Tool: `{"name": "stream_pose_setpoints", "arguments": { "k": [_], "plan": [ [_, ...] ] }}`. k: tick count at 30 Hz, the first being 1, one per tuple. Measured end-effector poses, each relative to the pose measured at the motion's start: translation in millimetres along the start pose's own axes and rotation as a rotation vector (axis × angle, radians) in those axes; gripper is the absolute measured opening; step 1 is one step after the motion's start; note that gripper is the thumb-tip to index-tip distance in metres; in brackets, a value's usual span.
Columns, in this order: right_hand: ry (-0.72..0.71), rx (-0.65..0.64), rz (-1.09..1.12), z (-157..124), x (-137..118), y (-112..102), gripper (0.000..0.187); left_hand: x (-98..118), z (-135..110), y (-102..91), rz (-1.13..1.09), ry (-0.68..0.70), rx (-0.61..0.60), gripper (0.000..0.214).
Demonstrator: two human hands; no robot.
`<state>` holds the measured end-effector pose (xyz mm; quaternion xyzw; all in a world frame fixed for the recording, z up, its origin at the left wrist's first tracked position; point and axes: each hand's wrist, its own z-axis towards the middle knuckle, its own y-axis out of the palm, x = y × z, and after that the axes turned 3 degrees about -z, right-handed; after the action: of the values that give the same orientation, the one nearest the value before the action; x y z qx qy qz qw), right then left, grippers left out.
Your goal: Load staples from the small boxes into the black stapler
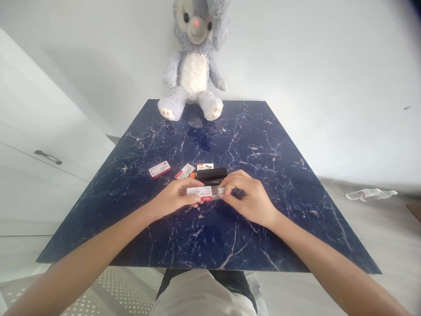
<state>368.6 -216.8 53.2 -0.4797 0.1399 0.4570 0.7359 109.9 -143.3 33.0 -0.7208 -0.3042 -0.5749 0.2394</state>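
Note:
My left hand (173, 199) grips the left end of a small white and red staple box (199, 192) just above the dark blue marble table (279, 219). My right hand (248, 197) pinches the grey inner tray (219, 191) that sticks out of the box's right end. Both hands have their fingers closed. Right behind the box lies a black stapler (210, 175) with an orange tip.
Three more white and red staple boxes (159, 169) (184, 171) (205, 166) lie beyond the stapler. A grey plush rabbit (194, 66) sits at the table's far edge against the white wall. A white cabinet with a handle (48, 156) stands left. A clear plastic bottle (370, 193) lies on the floor right.

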Motion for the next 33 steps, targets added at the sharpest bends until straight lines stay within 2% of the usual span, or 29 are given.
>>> {"name": "stream_pose_setpoints", "arguments": {
  "k": [4, 8, 17, 23, 26, 28, 30, 33],
  "plan": [
    [0.236, 0.147, 0.098, 1.1, 2.9, -3.2, 0.015, 0.9, 0.4, -2.7, -0.069, -0.024, 0.034, 0.042],
    [0.360, 0.154, 0.267, 0.9, 6.9, -0.4, 0.022, -1.0, 1.0, -3.2, -0.129, 0.017, 0.064, 0.043],
    [0.399, 0.045, 0.380, -2.1, 3.0, 12.1, 0.021, -5.1, 0.1, -0.9, -0.108, 0.042, 0.017, 0.045],
    [0.370, -0.095, 0.434, -6.4, -4.5, 21.9, 0.015, -8.1, -0.2, 4.9, -0.014, 0.072, -0.059, 0.041],
    [0.377, -0.091, 0.365, -1.5, -0.3, 8.6, 0.017, -4.9, -1.9, 4.7, 0.122, 0.099, -0.036, 0.040],
    [0.407, 0.000, 0.244, 3.7, 8.8, -6.0, 0.020, -0.8, -4.0, 5.2, 0.310, 0.154, -0.004, 0.036],
    [0.450, 0.087, 0.103, 8.4, 21.6, -20.0, 0.022, 3.0, -6.1, 6.9, 0.539, 0.241, 0.020, 0.032],
    [0.536, 0.070, -0.003, 11.4, 40.7, -32.8, 0.024, 4.0, -7.0, 9.0, 0.803, 0.394, 0.053, 0.030]
  ]
}}
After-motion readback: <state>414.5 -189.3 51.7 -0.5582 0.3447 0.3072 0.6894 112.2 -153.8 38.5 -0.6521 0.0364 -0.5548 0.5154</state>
